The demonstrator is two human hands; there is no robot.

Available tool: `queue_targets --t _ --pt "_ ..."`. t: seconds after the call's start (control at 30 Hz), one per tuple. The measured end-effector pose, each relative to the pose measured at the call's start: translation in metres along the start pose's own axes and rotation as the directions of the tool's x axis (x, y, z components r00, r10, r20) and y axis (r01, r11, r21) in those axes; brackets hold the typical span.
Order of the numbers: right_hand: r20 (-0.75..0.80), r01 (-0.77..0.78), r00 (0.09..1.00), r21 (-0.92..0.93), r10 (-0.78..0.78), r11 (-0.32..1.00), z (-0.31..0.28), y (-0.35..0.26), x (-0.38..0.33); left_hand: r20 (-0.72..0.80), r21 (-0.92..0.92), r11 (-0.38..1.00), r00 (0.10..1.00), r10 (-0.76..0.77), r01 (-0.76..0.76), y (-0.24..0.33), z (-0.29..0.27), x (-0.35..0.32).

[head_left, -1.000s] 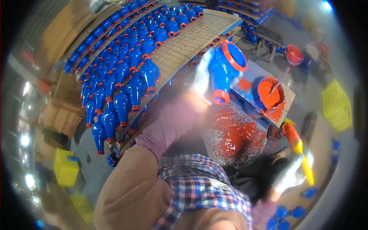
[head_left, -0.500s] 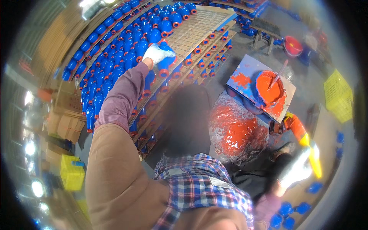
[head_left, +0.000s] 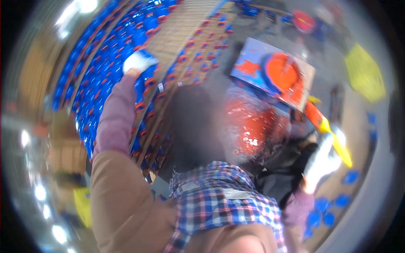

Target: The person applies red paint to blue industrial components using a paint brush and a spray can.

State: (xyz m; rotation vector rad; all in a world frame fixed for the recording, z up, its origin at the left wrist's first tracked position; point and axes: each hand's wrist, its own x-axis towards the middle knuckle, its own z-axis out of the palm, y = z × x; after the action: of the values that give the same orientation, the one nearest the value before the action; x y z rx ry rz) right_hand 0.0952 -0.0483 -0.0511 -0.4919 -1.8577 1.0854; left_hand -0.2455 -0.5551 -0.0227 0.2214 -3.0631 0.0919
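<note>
My left hand [head_left: 138,62], in a white glove, is over the rows of blue bottles [head_left: 95,97] with red rims. Blue shows beside its blurred fingers; whether they grip a bottle is unclear. At the right, my white-gloved right hand [head_left: 321,163] is closed round a long yellow tool [head_left: 342,152] with an orange-red section toward the paint; its exact kind cannot be made out. Ahead of that hand a bucket of orange-red paint [head_left: 282,72] stands on a paint-splashed board [head_left: 249,49]. A stick leans in the bucket.
Slatted wooden racks [head_left: 179,36] carry the bottles. A paint-smeared plastic-covered mound [head_left: 249,126] sits below the board. Yellow crates stand at the right [head_left: 366,74] and lower left [head_left: 83,206]. A red basin [head_left: 303,22] is farther back, and blue pieces [head_left: 324,205] lie lower right.
My left hand has moved left and nearer along the bottle rows. My right hand, still round the yellow tool, appears higher. The whole view has shifted and is more blurred.
</note>
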Motion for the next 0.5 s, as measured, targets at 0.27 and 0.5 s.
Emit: queue_targets --t 0.27,0.5 --pt "0.143 0.329 0.92 0.224 -0.365 0.917 -0.015 0.008 0.013 -0.394 -0.223 0.883 0.867 0.306 -0.413 0.048 -0.019 -0.008" --pt "0.173 0.665 0.698 -0.516 -0.695 0.54 -0.075 0.01 0.042 -0.427 -0.612 0.427 0.733 0.529 -0.665 0.151 -0.008 -0.103"
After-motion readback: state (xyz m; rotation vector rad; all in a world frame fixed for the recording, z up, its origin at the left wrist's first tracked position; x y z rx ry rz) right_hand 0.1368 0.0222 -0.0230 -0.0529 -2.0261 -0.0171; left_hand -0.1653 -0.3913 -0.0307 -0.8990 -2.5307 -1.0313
